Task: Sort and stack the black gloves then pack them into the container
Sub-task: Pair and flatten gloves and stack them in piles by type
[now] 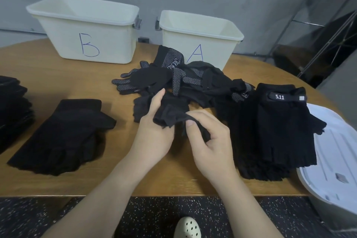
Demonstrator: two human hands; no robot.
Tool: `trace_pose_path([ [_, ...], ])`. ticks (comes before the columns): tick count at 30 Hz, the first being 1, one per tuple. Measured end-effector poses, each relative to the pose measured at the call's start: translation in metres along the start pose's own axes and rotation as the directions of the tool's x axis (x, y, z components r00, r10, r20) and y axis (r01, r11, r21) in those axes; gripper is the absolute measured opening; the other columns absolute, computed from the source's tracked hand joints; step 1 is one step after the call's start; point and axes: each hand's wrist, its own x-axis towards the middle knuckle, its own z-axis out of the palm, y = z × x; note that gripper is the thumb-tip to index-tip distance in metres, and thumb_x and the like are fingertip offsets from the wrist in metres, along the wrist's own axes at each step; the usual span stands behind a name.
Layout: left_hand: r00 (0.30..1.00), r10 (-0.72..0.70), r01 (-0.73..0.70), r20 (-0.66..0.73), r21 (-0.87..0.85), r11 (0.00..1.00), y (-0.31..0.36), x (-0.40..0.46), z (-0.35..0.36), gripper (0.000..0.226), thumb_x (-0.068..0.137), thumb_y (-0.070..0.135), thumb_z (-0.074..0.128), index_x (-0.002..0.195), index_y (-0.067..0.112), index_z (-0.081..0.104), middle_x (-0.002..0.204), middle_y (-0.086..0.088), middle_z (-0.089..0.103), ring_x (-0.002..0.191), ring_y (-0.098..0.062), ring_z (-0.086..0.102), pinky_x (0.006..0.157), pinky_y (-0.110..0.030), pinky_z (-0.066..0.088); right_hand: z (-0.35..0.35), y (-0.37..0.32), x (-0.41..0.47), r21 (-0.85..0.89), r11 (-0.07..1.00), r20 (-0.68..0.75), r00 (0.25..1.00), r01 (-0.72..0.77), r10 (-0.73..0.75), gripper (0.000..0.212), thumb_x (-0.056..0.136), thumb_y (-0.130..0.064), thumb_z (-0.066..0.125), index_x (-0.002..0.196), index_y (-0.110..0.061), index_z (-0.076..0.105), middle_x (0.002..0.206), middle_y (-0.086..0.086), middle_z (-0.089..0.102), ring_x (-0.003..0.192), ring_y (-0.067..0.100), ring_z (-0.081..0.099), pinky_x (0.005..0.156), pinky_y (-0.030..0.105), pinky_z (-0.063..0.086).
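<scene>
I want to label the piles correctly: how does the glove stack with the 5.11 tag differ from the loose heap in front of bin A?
The 5.11 stack lies flat and aligned; the loose heap is tangled. The heap shows white grip dots; the stack's top glove shows none, only a white-lettered strap. The stack's gloves look fingerless; the heap has full fingers. Both are black and lie on the table.

forearms: bare, no sleeves | shoe (188, 228): pale, perforated, seemingly a clog

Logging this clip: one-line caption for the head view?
Both hands grip a black glove before bins A and B.
</scene>
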Motion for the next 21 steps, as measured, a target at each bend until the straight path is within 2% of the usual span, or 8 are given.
trace_pose_path([
  [2,1.0,-0.003,0.002,0.021,0.041,0.999,0.003,-0.001,-0.004,0.067,0.1,0.016,0.06,0.157,0.035,0.031,0.094,0.034,0.057,0.087,0.022,0.058,0.076,0.0,0.043,-0.003,-0.004,0.0,0.024,1.0,-0.058,0.998,0.011,-0.009,0.02,0.099,-0.002,0.056,0.1,-0.006,0.075,0.092,-0.004,0.069,0.089,0.019,0.065,0.078,0.028,0.05],
  [4,0.999,0.032,-0.035,0.037,0.077,0.996,0.001,-0.001,-0.006,0.057,0.101,0.02,0.06,0.153,0.033,0.038,0.101,0.032,0.062,0.09,0.027,0.056,0.083,0.002,0.041,-0.005,-0.01,0.0,0.069,0.997,-0.138,0.99,0.023,-0.013,0.02,0.1,-0.006,0.053,0.097,-0.009,0.073,0.088,-0.003,0.067,0.083,0.017,0.064,0.074,0.03,0.049],
  [6,0.998,0.048,-0.053,0.042,0.131,0.99,-0.005,0.002,-0.007,0.038,0.101,0.024,0.061,0.139,0.024,0.051,0.114,0.019,0.07,0.108,0.014,0.061,0.101,-0.014,0.048,-0.009,-0.017,0.0,0.109,0.993,-0.233,0.972,0.044,-0.017,0.021,0.1,-0.011,0.051,0.095,-0.02,0.069,0.084,-0.011,0.063,0.077,0.01,0.059,0.072,0.025,0.046],
  [8,0.996,0.061,-0.072,0.063,0.18,0.981,-0.011,0.003,-0.006,0.033,0.101,0.025,0.061,0.132,0.018,0.057,0.123,0.01,0.07,0.118,0.002,0.062,0.108,-0.03,0.049,-0.012,-0.022,0.002,0.135,0.99,-0.284,0.959,0.051,-0.01,0.026,0.102,-0.008,0.049,0.09,-0.027,0.063,0.078,-0.019,0.056,0.072,0.002,0.052,0.07,0.018,0.041],
  [11,0.994,0.081,-0.092,0.078,0.155,0.984,-0.01,-0.001,-0.007,0.033,0.102,0.023,0.06,0.135,0.025,0.059,0.127,0.012,0.069,0.12,0.003,0.06,0.106,-0.017,0.044,-0.011,-0.027,0.006,0.178,0.984,-0.302,0.952,0.01,0.045,0.036,0.102,-0.001,0.047,0.084,-0.031,0.056,0.072,-0.024,0.053,0.069,-0.004,0.046,0.068,0.012,0.037],
  [13,0.992,0.099,-0.106,0.074,0.099,0.989,-0.008,-0.003,-0.009,0.033,0.104,0.02,0.055,0.137,0.026,0.059,0.127,0.015,0.069,0.119,0.005,0.06,0.102,-0.012,0.044,-0.009,-0.028,0.009,0.234,0.972,-0.308,0.947,-0.019,0.093,0.03,0.102,-0.003,0.047,0.086,-0.024,0.06,0.074,-0.022,0.057,0.072,-0.003,0.048,0.07,0.013,0.039],
  [17,0.981,0.098,-0.058,0.167,-0.228,0.972,0.003,-0.009,-0.019,0.034,0.106,0.01,0.049,0.136,0.023,0.06,0.127,0.01,0.071,0.124,-0.002,0.061,0.111,-0.029,0.043,0.0,-0.033,0.014,0.428,0.898,-0.252,0.94,-0.104,0.229,0.024,0.101,-0.013,0.051,0.083,-0.016,0.066,0.079,-0.008,0.058,0.079,0.008,0.049,0.073,0.022,0.042],
  [21,0.98,0.055,0.056,0.192,-0.528,0.847,0.008,-0.01,-0.035,0.041,0.095,0.016,0.052,0.135,0.018,0.061,0.127,-0.005,0.072,0.122,-0.024,0.065,0.106,-0.042,0.049,0.01,-0.035,0.016,0.513,0.837,-0.155,0.938,-0.191,0.31,0.024,0.098,-0.02,0.054,0.079,-0.021,0.068,0.085,0.0,0.059,0.085,0.014,0.05,0.077,0.027,0.042],
])
